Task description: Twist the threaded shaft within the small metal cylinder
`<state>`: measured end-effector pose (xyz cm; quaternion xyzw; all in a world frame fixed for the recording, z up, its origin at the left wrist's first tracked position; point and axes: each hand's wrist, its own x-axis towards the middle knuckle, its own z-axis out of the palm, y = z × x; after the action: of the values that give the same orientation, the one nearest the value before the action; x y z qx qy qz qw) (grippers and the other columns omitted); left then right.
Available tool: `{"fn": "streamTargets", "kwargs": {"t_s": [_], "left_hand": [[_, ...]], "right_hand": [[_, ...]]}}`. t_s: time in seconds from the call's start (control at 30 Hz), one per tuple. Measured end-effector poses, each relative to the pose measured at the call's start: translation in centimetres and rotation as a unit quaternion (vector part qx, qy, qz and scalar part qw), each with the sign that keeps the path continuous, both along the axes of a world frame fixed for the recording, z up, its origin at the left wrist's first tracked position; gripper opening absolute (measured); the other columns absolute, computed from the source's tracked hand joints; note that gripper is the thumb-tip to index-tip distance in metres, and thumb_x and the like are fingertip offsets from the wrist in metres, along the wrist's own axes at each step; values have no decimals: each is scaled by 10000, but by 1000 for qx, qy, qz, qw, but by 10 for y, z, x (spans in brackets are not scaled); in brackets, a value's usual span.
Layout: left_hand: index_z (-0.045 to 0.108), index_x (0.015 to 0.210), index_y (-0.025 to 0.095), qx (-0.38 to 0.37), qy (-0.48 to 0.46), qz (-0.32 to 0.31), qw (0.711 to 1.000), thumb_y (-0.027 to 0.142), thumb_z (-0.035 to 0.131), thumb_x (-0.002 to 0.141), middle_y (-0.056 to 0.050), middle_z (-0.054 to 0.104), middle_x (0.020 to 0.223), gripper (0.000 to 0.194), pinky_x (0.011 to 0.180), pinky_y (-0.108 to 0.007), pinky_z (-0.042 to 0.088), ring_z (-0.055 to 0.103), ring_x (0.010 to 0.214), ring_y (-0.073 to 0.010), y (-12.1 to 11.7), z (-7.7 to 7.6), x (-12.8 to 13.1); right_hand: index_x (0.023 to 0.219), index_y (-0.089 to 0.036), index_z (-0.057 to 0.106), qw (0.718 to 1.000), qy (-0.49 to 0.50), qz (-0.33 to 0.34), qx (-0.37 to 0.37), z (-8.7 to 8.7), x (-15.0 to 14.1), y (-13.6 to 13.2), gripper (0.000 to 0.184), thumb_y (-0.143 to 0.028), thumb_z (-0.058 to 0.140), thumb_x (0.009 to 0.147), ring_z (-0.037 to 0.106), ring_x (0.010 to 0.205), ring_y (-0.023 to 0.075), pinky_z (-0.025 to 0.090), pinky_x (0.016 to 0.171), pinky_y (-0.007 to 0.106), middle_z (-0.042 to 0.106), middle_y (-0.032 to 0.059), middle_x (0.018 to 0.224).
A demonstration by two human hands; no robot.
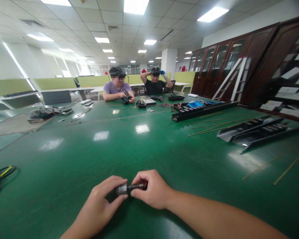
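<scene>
Low over the green table, a cylindrical metal part [122, 189] lies between my two hands. Its left end is a smooth silver barrel, and a dark ribbed shaft extends to the right. My left hand [105, 196] curves around the barrel, fingertips above it and thumb below. The thumb and forefinger of my right hand [151, 190] are closed on the ribbed shaft. A reddish-brown bit shows inside the right hand's grip, too small and shaded to name. My palms hide some of the part's far end.
Across the green table [89, 159] sit two people wearing headsets; one handles a dark tool [126, 95]. Black metal channels [259, 131] and thin rods [209, 128] lie at right. A black cable [1, 176] lies at left. A stepladder [236, 79] stands beyond.
</scene>
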<state>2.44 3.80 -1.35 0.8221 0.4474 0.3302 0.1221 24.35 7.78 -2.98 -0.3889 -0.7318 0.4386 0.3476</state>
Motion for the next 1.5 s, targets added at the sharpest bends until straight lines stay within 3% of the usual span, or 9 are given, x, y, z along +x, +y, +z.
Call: {"fn": "streamTargets", "kwargs": {"t_s": [0.87, 1.5], "left_hand": [[663, 1175, 256, -27, 14, 10, 1000, 310, 637, 923, -63, 723, 1092, 259, 889, -295, 567, 696, 996, -212, 0, 1, -1], [609, 1224, 281, -80, 23, 25, 996, 363, 585, 962, -32, 708, 1130, 275, 906, -284, 546, 678, 1020, -196, -1, 0, -4]], "right_hand": [[809, -152, 739, 1000, 11, -8, -9, 3, -1, 0, 124, -249, 723, 734, 515, 572, 109, 370, 543, 213, 632, -13, 644], [820, -150, 738, 999, 27, -9, -17, 3, -1, -1, 121, -242, 725, 743, 527, 577, 109, 376, 543, 213, 653, -5, 665]]}}
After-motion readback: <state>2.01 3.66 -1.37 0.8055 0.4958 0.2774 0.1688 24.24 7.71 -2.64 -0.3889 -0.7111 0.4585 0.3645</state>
